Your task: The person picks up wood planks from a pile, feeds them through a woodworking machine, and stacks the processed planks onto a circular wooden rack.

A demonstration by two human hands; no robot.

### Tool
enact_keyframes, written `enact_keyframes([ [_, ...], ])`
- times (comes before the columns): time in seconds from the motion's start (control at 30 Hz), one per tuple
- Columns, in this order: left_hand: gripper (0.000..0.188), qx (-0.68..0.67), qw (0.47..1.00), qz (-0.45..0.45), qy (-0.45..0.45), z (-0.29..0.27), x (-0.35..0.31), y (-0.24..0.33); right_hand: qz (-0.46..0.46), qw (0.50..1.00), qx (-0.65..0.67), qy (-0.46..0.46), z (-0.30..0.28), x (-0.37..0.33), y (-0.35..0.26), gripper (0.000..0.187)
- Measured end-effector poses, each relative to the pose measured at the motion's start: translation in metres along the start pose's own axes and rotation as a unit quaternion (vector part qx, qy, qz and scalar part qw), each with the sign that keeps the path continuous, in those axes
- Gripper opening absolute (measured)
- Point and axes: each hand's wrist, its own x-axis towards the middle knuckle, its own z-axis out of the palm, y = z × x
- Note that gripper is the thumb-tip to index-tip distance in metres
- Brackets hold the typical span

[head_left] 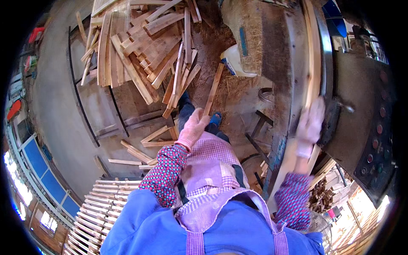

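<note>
Gloved in pale pink, the left hand [194, 128] hangs in front of a checked purple apron [212, 159], its fingers partly curled. A narrow stick [213, 89] meets its fingertips, but we cannot tell whether it is gripped or lies beyond them. Across the body, the right hand [311, 121], also gloved and blurred, lies over the near end of a long wooden strip [313, 55], fingers pointing forward; we cannot make out whether they close on it. The strip runs straight ahead from that hand along a metal machine bed [287, 63].

We judge the strip light for its length and stiff, unlikely to break under a firm hold, though its sawn edges may splinter; dry, it should offer the glove fair grip. The near end, on its broad faces, looks the place to take hold, fingers kept clear of the edge against the machine. The stick looks lighter still, easily pinched near its end.

Behind and left of the left hand, we see rows of pale slats [102, 208]. Farther ahead of it rises a jumbled pile of boards [157, 46]; well right of the right hand stands a dark control panel [374, 140].
</note>
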Motion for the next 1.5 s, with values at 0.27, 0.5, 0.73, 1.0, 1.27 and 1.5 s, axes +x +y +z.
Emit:
enact_keyframes([
  [0.27,0.068,0.096,0.990,-0.091,0.046,-0.067,0.116,-0.093,-0.083,0.995,0.016,0.049,0.075,0.148,0.014,0.039],
  [0.5,0.077,0.136,0.974,-0.169,0.067,-0.100,0.205,-0.137,0.068,0.952,0.297,0.019,0.125,0.091,-0.248,0.033],
  [0.73,0.091,0.298,0.927,-0.213,0.086,-0.100,0.356,-0.197,0.413,0.671,0.274,-0.552,0.519,-0.232,-0.266,0.061],
  [1.0,0.077,0.388,0.902,-0.190,0.011,-0.101,0.388,-0.216,0.525,0.670,0.142,-0.505,0.651,-0.348,-0.275,0.056],
  [1.27,0.063,0.012,0.986,-0.164,-0.040,-0.123,0.389,-0.297,0.415,0.670,0.355,-0.503,0.567,-0.289,-0.325,0.056],
  [1.5,0.068,-0.169,0.976,-0.120,-0.060,-0.116,0.376,-0.264,0.593,0.263,0.654,-0.390,0.604,-0.221,-0.390,0.040],
])
